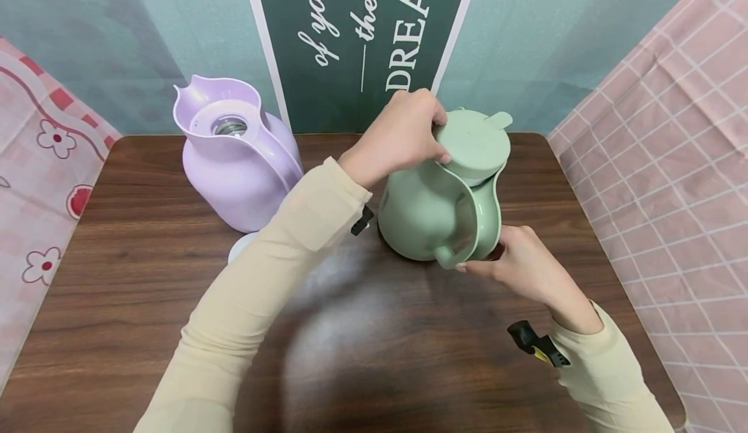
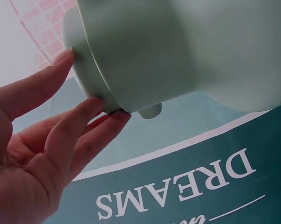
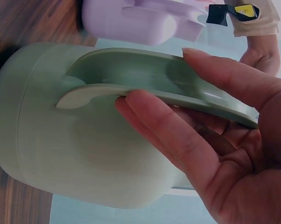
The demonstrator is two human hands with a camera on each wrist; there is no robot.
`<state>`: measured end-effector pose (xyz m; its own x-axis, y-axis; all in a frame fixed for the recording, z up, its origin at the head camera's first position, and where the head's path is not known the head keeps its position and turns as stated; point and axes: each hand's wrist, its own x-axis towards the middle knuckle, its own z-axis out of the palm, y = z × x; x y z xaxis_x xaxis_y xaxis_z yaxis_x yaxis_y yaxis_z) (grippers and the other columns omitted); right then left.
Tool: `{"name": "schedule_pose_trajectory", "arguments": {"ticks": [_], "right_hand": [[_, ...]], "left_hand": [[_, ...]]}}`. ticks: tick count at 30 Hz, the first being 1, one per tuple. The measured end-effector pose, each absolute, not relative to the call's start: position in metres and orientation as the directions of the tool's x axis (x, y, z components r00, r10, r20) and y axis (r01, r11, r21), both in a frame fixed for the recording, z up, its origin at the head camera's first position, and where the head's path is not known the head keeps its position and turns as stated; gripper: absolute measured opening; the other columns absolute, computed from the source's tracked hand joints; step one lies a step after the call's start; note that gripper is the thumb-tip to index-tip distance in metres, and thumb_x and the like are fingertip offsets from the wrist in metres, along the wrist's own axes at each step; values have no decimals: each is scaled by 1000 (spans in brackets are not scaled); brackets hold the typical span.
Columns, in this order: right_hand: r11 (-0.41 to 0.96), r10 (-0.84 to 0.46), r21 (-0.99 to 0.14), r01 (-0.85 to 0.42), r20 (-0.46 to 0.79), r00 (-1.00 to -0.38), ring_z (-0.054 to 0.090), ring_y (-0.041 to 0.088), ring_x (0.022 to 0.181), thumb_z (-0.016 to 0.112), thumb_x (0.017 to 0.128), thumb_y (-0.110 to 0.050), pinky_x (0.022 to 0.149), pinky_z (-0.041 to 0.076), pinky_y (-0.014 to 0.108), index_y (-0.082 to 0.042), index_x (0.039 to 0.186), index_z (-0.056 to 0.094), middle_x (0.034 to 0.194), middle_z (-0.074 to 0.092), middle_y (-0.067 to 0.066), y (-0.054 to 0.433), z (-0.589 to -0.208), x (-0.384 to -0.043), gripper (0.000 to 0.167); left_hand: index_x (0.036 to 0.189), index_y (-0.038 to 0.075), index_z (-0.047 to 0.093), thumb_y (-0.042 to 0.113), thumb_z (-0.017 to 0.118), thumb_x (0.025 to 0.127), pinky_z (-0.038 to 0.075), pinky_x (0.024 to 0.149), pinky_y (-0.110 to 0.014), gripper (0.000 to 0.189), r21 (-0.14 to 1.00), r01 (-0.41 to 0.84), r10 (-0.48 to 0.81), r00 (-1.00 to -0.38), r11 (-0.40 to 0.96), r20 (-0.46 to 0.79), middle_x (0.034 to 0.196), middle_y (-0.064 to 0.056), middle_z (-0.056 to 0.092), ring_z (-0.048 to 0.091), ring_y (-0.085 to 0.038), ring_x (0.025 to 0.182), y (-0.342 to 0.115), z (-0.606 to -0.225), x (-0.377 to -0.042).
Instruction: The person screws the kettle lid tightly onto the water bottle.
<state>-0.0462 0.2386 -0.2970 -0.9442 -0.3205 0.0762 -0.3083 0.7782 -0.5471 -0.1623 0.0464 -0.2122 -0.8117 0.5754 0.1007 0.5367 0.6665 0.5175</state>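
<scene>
A pale green thermos jug (image 1: pixel 417 215) stands on the wooden table, its handle (image 1: pixel 480 219) facing the near right. On top is a round green lid (image 1: pixel 474 142) with a small tab, a white band showing under its near edge. My left hand (image 1: pixel 406 131) grips the lid's left side, thumb and fingertips on the rim, as the left wrist view also shows. At the lower part of the handle is my right hand (image 1: pixel 526 264); the right wrist view has its thumb and fingers on either side of the handle (image 3: pixel 154 93).
A lilac thermos jug (image 1: pixel 239 167) stands at the left without a lid, its mouth exposed. Near its base a white round thing (image 1: pixel 241 245) is partly hidden by the left sleeve. Behind the table (image 1: pixel 374 368) hangs a teal cloth with a dark green lettered panel (image 1: pixel 356 43).
</scene>
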Motion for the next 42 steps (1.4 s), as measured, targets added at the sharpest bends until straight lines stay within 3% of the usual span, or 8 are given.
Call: {"name": "schedule_pose_trajectory", "arguments": {"ticks": [9,19,22,26,31,36,39,42], "right_hand": [[779,-321,-548,-304,67,-945,48,5,55,81,66,-18,52,41,24,-12,80,66,66,59,-8,240,-298,-46,22],[782,-316,-543,-306,78,-946,48,6,55,82,65,-17,52,41,25,-12,80,65,65,58,-8,238,-298,-47,22],[782,-313,-549,-296,65,-948,48,6,55,81,66,-18,52,41,25,-12,80,65,66,59,-8,238,-298,-47,22],[782,-311,-554,-286,53,-949,48,6,55,81,67,-20,52,41,25,-13,80,66,66,59,-9,237,-297,-47,21],[786,-306,-554,-276,39,-951,48,6,55,81,67,-20,52,41,24,-13,79,66,65,59,-9,237,-296,-47,20],[785,-307,-554,-277,42,-951,48,7,55,81,67,-19,52,41,25,-13,79,65,65,59,-8,236,-296,-47,21],[786,-306,-551,-280,47,-951,49,8,56,81,67,-19,52,41,25,-13,79,65,65,59,-8,237,-297,-47,21],[788,-302,-549,-278,48,-952,49,9,56,81,67,-19,53,41,25,-13,79,65,65,59,-8,237,-297,-47,21]], "left_hand": [[56,10,37,20,76,74,30,54,-22,43,517,476,513,-855,711,82,58,2,27,34,-13,61,51,-209,-152],[67,7,53,16,73,76,40,57,-27,24,505,462,486,-869,729,93,63,-2,49,51,-18,64,55,-209,-142],[61,9,48,18,74,75,38,56,-25,31,500,463,486,-869,732,92,57,0,41,46,-16,60,55,-210,-145],[54,10,36,19,76,73,31,52,-23,46,497,473,498,-862,727,92,55,3,21,30,-12,55,55,-210,-150],[56,10,39,16,76,73,31,54,-21,41,502,498,541,-838,707,69,60,2,26,33,-13,61,51,-208,-157],[75,9,61,17,75,75,37,63,-22,16,480,528,585,-810,701,37,72,1,50,47,-15,74,49,-206,-162],[95,10,67,18,74,76,40,69,-23,22,478,531,595,-803,700,21,86,1,59,50,-15,82,49,-205,-164],[101,10,67,18,74,76,40,71,-23,27,485,524,592,-806,700,17,93,1,60,50,-15,85,49,-206,-164]]}}
